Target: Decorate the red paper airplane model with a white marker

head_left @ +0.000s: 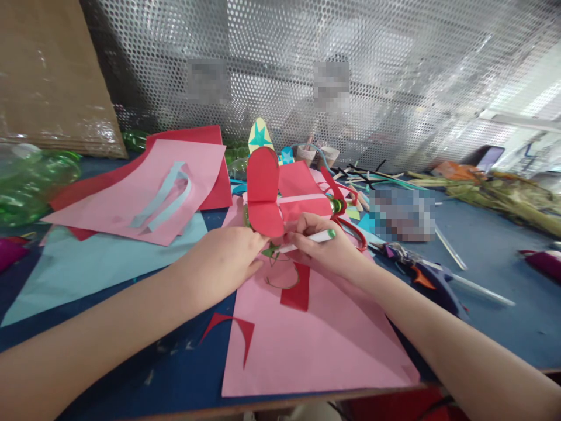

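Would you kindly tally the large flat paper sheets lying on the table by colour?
Pink sheets: 2
Red sheet: 1
Light blue sheet: 1
Total: 4

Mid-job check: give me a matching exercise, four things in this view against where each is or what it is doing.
1 left hand
2 right hand
3 light blue strip
4 curved red scrap

a lies on the far pink sheet
b grips a white pen
c lies on the blue table
d touches the red paper craft

Pairs: 1-d, 2-b, 3-a, 4-c
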Demonstrator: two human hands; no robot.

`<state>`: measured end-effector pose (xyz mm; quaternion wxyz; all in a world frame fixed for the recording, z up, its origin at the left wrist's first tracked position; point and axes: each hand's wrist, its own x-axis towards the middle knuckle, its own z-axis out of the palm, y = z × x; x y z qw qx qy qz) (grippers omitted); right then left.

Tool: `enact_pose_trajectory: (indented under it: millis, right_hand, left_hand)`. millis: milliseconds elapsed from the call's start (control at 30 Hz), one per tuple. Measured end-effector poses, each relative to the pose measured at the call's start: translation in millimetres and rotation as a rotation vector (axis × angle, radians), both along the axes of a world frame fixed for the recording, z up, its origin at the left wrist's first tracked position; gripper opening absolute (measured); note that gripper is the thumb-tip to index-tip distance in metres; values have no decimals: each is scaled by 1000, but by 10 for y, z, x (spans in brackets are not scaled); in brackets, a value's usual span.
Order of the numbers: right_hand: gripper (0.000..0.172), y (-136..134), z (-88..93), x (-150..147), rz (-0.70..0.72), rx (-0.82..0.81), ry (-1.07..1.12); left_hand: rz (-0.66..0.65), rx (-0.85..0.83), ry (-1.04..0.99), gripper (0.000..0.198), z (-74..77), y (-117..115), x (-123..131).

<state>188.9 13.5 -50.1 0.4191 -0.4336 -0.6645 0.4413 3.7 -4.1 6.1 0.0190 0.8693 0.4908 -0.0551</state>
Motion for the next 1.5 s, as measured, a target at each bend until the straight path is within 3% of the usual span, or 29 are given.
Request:
enact_pose_trajectory:
  millis: [1500]
  right_hand:
    - [18, -29, 79, 8, 5, 22, -71]
  left_hand:
    - [-6, 4, 3, 16, 33, -23, 10]
